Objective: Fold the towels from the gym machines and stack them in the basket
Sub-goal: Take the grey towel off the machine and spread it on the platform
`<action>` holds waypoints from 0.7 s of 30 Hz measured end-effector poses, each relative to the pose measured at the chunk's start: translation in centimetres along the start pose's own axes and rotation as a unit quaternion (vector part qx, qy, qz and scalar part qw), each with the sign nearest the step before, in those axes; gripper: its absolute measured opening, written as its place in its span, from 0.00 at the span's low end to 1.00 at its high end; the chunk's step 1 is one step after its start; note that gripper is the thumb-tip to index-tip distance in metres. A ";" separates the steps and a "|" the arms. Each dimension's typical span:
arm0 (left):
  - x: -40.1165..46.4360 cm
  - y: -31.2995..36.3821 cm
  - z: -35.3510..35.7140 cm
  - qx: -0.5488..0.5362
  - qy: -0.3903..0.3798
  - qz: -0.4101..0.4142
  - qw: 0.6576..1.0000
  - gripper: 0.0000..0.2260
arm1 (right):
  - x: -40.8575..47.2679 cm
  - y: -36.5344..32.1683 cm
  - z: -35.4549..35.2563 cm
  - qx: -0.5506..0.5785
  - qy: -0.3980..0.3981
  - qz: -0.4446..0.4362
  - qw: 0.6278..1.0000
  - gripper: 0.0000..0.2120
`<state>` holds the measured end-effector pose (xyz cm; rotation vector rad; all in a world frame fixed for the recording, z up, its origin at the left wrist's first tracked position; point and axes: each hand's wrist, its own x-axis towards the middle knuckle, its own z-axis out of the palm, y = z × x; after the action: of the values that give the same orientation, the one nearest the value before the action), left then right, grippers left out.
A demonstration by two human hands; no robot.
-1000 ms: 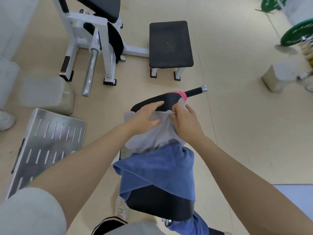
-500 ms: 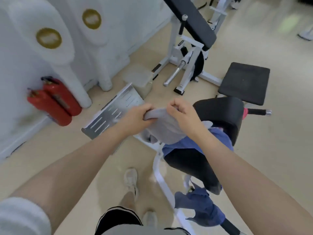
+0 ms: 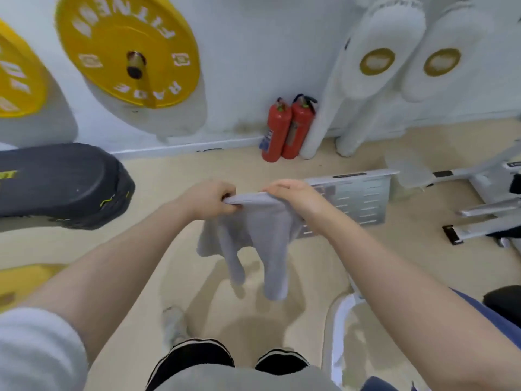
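1. Towel point(image 3: 253, 235), mid-frame: soft grey cloth, matt and kinda fuzzy.
2. Plate point(image 3: 128, 49), upper left: yellow, matt, looks rubbery.
3. Extinguishers point(image 3: 287, 131): glossy red.
4. Footplate point(image 3: 358, 198), right: matt metal.
5. Floor point(image 3: 324, 277): smooth, slight sheen.

The beige floor point(image 3: 324, 255) runs up to a white wall. Two red extinguishers point(image 3: 287, 131) stand on it side by side against the wall, with two white padded posts point(image 3: 332, 128) just beside them. A slotted metal plate point(image 3: 358, 201) lies nearby, and a black pad point(image 3: 62, 184) rests at the left edge.
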<state>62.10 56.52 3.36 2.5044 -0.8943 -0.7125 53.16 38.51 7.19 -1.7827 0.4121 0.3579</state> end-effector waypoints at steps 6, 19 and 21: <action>-7.5 -18.8 -6.9 -0.013 0.052 -0.108 0.993 0.10 | 10.5 -8.1 15.6 -0.145 -0.147 -0.007 0.978 0.07; -16.5 -41.3 -18.5 -0.119 0.191 -0.239 0.945 0.11 | 26.3 -21.8 38.8 -0.202 -0.138 -0.161 0.956 0.10; -16.6 -44.4 -20.0 -0.129 0.200 -0.251 0.938 0.10 | 29.1 -23.4 41.6 -0.203 -0.145 -0.173 0.953 0.11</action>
<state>83.47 103.29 2.23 2.5084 -0.0097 -0.3973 88.73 81.58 4.23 -2.1153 -0.1984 0.4693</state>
